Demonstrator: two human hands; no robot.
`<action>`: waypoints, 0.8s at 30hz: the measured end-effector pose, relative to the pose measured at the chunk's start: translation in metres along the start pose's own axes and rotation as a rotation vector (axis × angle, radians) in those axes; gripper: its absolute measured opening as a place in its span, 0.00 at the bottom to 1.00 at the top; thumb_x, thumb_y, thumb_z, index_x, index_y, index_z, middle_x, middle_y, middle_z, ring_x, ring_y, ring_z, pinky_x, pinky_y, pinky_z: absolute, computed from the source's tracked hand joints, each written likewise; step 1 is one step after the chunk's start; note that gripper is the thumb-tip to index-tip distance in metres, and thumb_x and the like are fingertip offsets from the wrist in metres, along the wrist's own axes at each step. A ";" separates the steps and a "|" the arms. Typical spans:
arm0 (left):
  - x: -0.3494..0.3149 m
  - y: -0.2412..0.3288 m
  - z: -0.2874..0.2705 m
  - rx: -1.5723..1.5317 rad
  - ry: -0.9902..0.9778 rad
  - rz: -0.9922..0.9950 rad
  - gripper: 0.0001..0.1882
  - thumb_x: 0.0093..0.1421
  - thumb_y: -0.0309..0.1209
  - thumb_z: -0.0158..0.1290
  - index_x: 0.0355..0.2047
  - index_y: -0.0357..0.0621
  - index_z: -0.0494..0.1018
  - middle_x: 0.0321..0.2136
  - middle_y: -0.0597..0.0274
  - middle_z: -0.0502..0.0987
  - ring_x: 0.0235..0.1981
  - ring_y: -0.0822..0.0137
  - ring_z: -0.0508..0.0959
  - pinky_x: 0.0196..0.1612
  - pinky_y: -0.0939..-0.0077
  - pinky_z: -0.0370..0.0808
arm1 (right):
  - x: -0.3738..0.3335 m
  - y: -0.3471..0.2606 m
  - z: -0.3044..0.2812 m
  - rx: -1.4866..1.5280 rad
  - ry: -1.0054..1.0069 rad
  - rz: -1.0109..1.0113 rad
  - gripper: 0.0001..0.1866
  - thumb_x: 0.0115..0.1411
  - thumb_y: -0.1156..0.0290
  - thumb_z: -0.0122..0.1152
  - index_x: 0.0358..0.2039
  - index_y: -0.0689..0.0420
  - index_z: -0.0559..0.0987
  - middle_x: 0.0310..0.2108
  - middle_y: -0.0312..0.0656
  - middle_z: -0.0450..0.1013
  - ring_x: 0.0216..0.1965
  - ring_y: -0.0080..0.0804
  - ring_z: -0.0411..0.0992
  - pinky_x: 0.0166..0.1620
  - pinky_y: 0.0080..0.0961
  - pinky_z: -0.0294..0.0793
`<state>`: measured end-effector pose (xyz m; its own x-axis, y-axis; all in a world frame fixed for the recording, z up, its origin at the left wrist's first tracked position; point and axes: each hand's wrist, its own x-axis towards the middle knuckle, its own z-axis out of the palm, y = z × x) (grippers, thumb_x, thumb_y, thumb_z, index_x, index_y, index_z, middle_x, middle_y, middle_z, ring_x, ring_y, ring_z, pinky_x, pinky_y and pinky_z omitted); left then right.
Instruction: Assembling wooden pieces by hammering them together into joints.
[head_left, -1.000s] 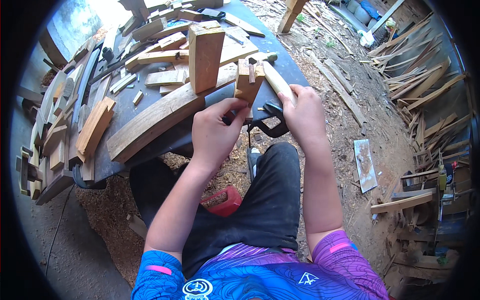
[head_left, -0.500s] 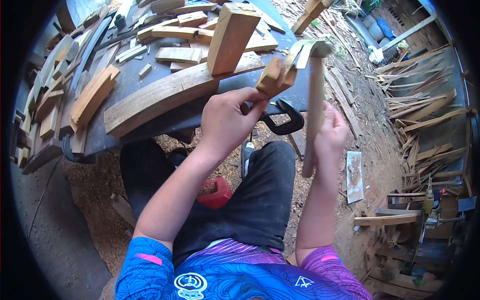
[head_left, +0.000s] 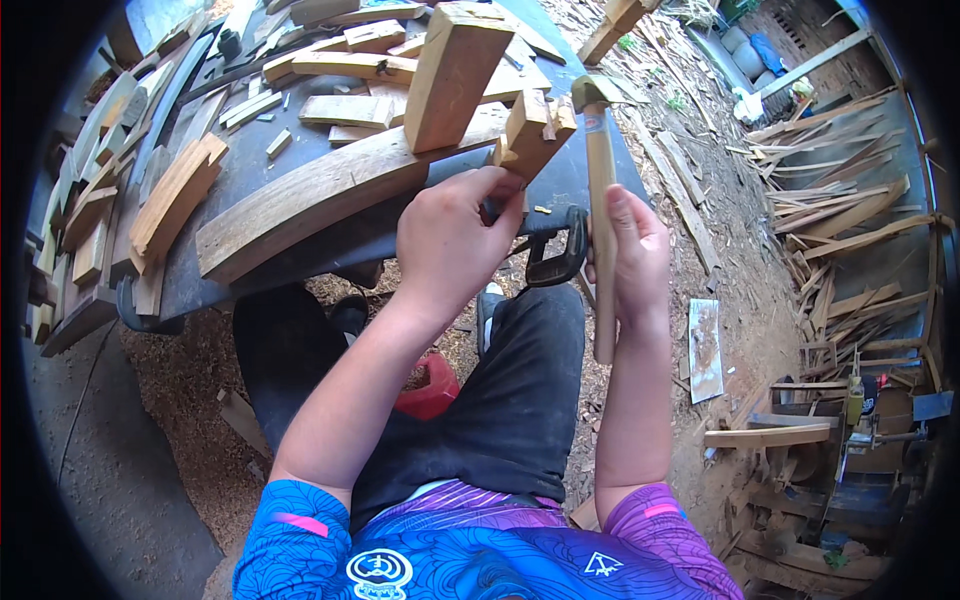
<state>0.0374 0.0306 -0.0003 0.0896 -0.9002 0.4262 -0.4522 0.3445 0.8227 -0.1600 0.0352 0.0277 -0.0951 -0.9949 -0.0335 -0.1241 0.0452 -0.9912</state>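
Note:
Between the fingers and thumb of my left hand (head_left: 452,235) is the lower end of a short notched wooden block (head_left: 528,140), tilted upright at the table's right edge. My right hand (head_left: 637,245) is wrapped round the long wooden handle of a hand adze (head_left: 600,190). Its metal head stands at the top, just right of the block and apart from it. Left of the block, a thick squared post (head_left: 455,75) rises beside a long curved timber (head_left: 330,200). A black clamp (head_left: 560,250) grips the table edge between my hands.
Wood offcuts (head_left: 345,110) and several longer pieces cover the dark table (head_left: 265,150). Beneath it, a red container (head_left: 430,388) sits between my legs among shavings. Stacked wood strips (head_left: 840,215) lean along the right wall, and a pale board (head_left: 705,350) lies on the ground.
The adze has swung left and turned, its head moving from above the block to beside it. The block has shifted slightly left and stands more upright. Both hands keep their holds.

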 end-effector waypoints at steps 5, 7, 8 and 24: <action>-0.001 0.000 0.000 -0.019 0.008 -0.041 0.08 0.59 0.35 0.63 0.36 0.48 0.86 0.29 0.61 0.85 0.24 0.62 0.83 0.30 0.70 0.78 | -0.007 0.003 0.009 0.105 0.086 -0.038 0.18 0.65 0.59 0.70 0.45 0.60 0.80 0.22 0.29 0.70 0.17 0.12 0.66 0.17 0.14 0.65; -0.001 -0.002 -0.003 -0.050 -0.010 -0.060 0.08 0.59 0.35 0.64 0.37 0.48 0.86 0.28 0.60 0.84 0.24 0.63 0.83 0.30 0.71 0.77 | -0.009 0.001 0.007 0.171 0.075 -0.046 0.18 0.67 0.60 0.68 0.47 0.61 0.79 0.23 0.31 0.71 0.19 0.14 0.68 0.17 0.14 0.66; -0.001 -0.003 -0.003 -0.082 -0.022 -0.078 0.08 0.59 0.35 0.64 0.37 0.48 0.86 0.27 0.58 0.84 0.23 0.63 0.82 0.29 0.71 0.76 | -0.012 -0.001 0.006 0.172 0.079 -0.040 0.18 0.67 0.60 0.68 0.47 0.61 0.79 0.23 0.31 0.71 0.19 0.14 0.68 0.17 0.14 0.66; -0.005 -0.008 -0.009 -0.090 0.002 0.040 0.06 0.59 0.24 0.65 0.38 0.38 0.86 0.30 0.67 0.84 0.22 0.82 0.70 0.27 0.84 0.67 | -0.087 -0.003 -0.007 0.150 -0.150 -0.098 0.18 0.68 0.73 0.60 0.55 0.68 0.72 0.37 0.41 0.73 0.25 0.18 0.71 0.25 0.15 0.71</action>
<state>0.0481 0.0350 -0.0060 0.0746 -0.8849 0.4598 -0.3738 0.4026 0.8355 -0.1580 0.1226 0.0344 0.0599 -0.9966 0.0567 0.0240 -0.0553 -0.9982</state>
